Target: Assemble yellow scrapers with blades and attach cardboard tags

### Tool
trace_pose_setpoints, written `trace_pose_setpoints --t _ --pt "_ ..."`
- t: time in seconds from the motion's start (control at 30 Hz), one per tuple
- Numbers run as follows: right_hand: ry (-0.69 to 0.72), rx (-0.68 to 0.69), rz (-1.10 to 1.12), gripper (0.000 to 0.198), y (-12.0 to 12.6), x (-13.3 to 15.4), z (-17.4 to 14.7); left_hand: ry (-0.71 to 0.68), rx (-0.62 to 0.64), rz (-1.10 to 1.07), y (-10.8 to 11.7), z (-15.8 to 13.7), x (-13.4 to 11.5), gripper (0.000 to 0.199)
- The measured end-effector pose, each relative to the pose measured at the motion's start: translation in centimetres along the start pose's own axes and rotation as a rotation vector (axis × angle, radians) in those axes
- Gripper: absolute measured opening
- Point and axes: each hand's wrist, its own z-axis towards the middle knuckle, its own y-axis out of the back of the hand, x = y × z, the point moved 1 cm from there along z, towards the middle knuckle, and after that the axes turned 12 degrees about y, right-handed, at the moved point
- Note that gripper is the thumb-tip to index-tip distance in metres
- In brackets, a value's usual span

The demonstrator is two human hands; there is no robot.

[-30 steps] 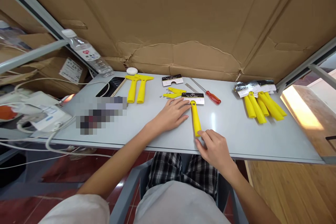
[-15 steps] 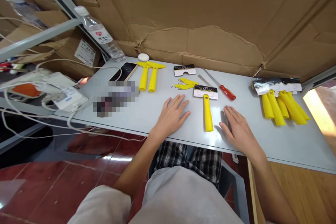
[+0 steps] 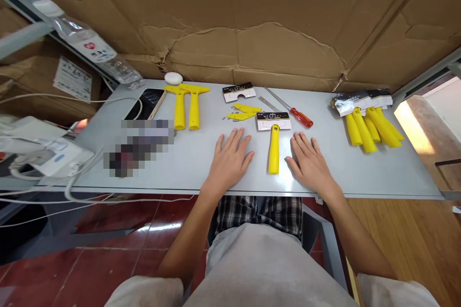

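Note:
My left hand [image 3: 230, 159] lies flat on the grey table [image 3: 144, 175], fingers spread and holding nothing. My right hand [image 3: 309, 160] rests palm down on the same surface, also bare. Between them is a yellow-handled scraper [image 3: 274, 151] with a black-and-white card [image 3: 273, 121] across its top end. Just beyond are two yellow plastic pieces [image 3: 245, 116] with small screws, a thin metal blade [image 3: 267, 103] and a red-handled screwdriver [image 3: 300, 117]. Another card [image 3: 238, 92] lies behind them.
Two yellow T-shaped handles [image 3: 193, 108], a phone [image 3: 146, 104] and a white oval object [image 3: 173, 78] lie on the left. Several carded yellow handles [image 3: 363, 129] are piled right. A water bottle [image 3: 90, 45] leans at the back left, near a power strip [image 3: 59, 153] with cables. Cardboard [image 3: 288, 53] walls the back.
My right hand has settled flat onto the table beside the yellow handle. The left hand stays flat. The camera view has shifted, and the objects on the table keep their arrangement.

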Motion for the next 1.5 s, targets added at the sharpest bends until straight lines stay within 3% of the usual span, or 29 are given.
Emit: trace_pose_setpoints --t 0.3,0.47,0.6,0.73,0.93,1.1,1.3,1.5 --pt "-0.020 -0.069 0.064 0.065 0.8 0.0 0.3 -0.018 0.021 -0.010 -0.1 -0.1 0.3 0.056" --pt "-0.165 -0.169 0.074 0.054 3.1 2.4 3.3 -0.026 0.019 -0.003 0.0 -0.1 0.4 0.054" --pt "-0.297 -0.064 0.060 0.055 4.6 4.5 7.0 -0.036 0.003 0.015 -0.1 -0.1 0.3 0.055" --pt "-0.263 0.109 0.046 0.044 4.9 4.9 9.3 -0.024 -0.018 0.042 -0.5 -0.1 0.4 0.055" --pt "-0.216 0.152 0.086 0.048 4.7 3.9 8.9 -0.041 -0.038 0.039 -0.6 -0.1 0.4 0.054" --pt "-0.193 0.090 0.084 0.049 6.3 3.3 7.3 -0.030 -0.049 0.016 -0.7 0.0 0.5 0.052" --pt "-0.193 -0.068 0.018 0.052 10.5 -0.3 4.7 -0.037 -0.041 0.009 -0.9 0.2 0.7 0.053" --pt "-0.406 -0.218 -0.177 0.053 13.7 -9.9 2.2 -0.029 -0.040 0.002 -0.9 0.1 0.6 0.054"
